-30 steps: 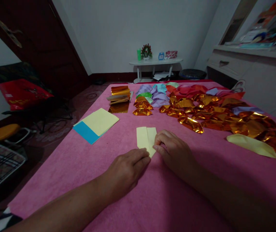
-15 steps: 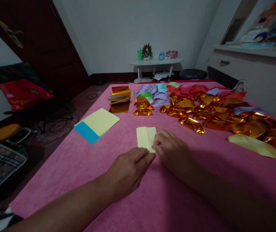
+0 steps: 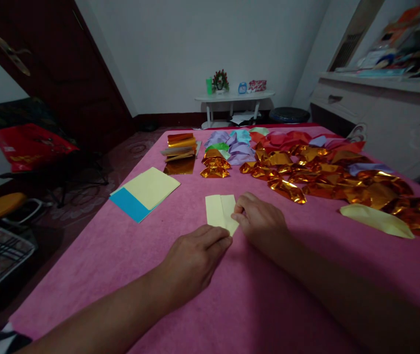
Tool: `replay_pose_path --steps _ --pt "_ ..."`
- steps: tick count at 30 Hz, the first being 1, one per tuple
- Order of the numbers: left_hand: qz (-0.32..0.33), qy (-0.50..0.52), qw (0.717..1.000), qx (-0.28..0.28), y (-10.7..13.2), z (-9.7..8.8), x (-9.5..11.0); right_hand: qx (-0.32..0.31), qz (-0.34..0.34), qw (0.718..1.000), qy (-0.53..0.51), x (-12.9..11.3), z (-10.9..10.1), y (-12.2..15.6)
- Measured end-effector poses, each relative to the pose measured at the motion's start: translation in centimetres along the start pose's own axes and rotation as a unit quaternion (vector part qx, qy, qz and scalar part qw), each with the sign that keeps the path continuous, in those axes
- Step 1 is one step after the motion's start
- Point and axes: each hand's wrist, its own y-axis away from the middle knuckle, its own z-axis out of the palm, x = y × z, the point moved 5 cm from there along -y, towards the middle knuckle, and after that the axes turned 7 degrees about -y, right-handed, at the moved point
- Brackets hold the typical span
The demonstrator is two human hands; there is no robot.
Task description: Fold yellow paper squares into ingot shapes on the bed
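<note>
A small pale yellow sheet of paper [image 3: 215, 207] lies folded on the pink cloth in front of me, with a lengthwise seam down its middle. My left hand [image 3: 195, 253] presses its fingertips, held together, onto the near edge and covers the near left corner. At the right edge my right hand [image 3: 259, 219] pinches the paper between thumb and curled fingers. The near right corner shows between the two hands and looks slanted. To the left rests a stack of yellow and blue sheets [image 3: 154, 189].
Shiny gold folded paper pieces [image 3: 287, 189] spread across the right side, with a yellow folded piece [image 3: 377, 220] nearest. Purple and other coloured pieces [image 3: 241, 152] lie behind. A pile of gold foil sheets [image 3: 180, 164] sits at the far left. A white side table [image 3: 235, 96] stands beyond.
My right thumb and fingers have shifted slightly up the paper's right edge, and more of its near right corner shows. My left hand stays on the near edge. The view has turned slightly.
</note>
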Motion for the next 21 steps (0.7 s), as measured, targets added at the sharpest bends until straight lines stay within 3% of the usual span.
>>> replay_pose_path --steps 4,8,16,21 --pt "0.001 0.006 1.0 0.009 -0.2 -0.1 0.0 0.027 0.009 0.998 -0.048 0.1 -0.5 -1.3" --pt "-0.004 0.012 1.0 0.011 -0.2 0.0 -0.1 0.06 -0.045 0.991 -0.11 -0.6 -0.3 -3.3" --pt "-0.01 0.041 0.999 0.019 -0.3 -0.3 -0.2 -0.094 -0.011 0.992 -0.087 -1.5 2.1 -7.5" --pt "-0.038 0.036 0.998 0.035 -1.2 -0.6 -0.3 -0.118 -0.019 0.985 -0.126 -0.9 2.2 -8.1"
